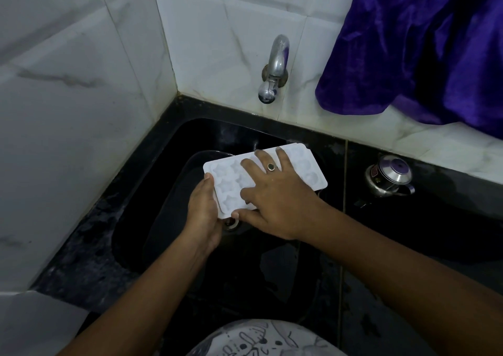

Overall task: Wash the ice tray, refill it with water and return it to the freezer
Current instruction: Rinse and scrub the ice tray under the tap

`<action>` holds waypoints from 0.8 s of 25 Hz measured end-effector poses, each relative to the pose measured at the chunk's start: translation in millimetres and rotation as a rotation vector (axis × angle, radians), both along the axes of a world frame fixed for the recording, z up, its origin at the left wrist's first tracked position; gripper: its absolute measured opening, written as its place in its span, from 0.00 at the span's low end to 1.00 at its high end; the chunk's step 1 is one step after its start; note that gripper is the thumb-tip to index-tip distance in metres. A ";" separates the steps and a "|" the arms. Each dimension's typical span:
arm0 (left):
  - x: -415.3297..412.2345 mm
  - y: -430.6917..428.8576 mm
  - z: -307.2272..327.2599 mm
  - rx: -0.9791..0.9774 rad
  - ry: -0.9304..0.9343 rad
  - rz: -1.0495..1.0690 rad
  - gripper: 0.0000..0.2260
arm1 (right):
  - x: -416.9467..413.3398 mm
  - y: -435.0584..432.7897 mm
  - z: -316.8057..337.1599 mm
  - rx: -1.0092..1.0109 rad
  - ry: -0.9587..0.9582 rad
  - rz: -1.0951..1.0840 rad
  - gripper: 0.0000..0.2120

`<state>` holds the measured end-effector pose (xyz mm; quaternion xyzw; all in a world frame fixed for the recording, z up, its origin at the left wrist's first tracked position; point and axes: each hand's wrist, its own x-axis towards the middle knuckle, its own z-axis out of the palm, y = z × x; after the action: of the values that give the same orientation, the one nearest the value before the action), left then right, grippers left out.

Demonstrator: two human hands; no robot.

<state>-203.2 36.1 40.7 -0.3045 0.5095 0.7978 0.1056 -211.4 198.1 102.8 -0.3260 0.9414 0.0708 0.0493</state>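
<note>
**White tray held flat over the black sink**

White plastic, the ice tray (265, 176) sits in both your hands above the black sink (168, 192), its moulded cavities facing up at you. Its long axis runs from lower left to upper right: the near short end is at your left hand, and the far short end points toward the tiled wall, to the right of the tap. It lies roughly level, with star shapes showing in the cavities at the left end and rounder ones at the right.

Your left hand (202, 216) grips the near short end, thumb pressed on the top rim and the fingers curled out of sight underneath. Your right hand (275, 200) is spread wide and laid flat on the tray's upper face, fingers fanned across the middle cavities, thumb resting at the near long edge; it presses rather than clasps. A dark-stoned ring (271, 167) is on one of its fingers.

The chrome tap (273, 69) juts from the white tiled wall above and behind the tray. A small steel vessel (389, 177) stands on the black counter to your right, well apart from the tray, and a purple cloth (424, 45) hangs at upper right.
</note>
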 end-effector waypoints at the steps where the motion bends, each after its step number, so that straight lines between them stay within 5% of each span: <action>1: -1.8 -1.7 1.3 0.011 0.010 0.008 0.21 | 1.8 -0.8 -3.3 0.026 0.071 0.037 0.28; 3: -5.2 -7.1 2.0 0.033 0.025 0.028 0.21 | 5.6 2.1 -9.2 -0.004 0.102 0.056 0.31; 8: 0.8 -10.5 -4.0 0.015 0.002 0.011 0.21 | 1.6 11.0 -9.7 -0.224 -0.231 -0.055 0.26; 15: -1.7 -5.5 0.1 0.024 0.030 0.004 0.21 | 5.3 5.5 -17.7 -0.039 0.101 0.026 0.30; 20: -3.6 -13.1 -1.6 0.028 0.027 0.015 0.22 | 1.2 15.3 -12.4 -0.265 -0.242 -0.087 0.26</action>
<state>-206.8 22.9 39.1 -0.2961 0.4973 0.8097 0.0969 -210.2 213.4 90.4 -0.2948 0.9429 -0.0958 0.1218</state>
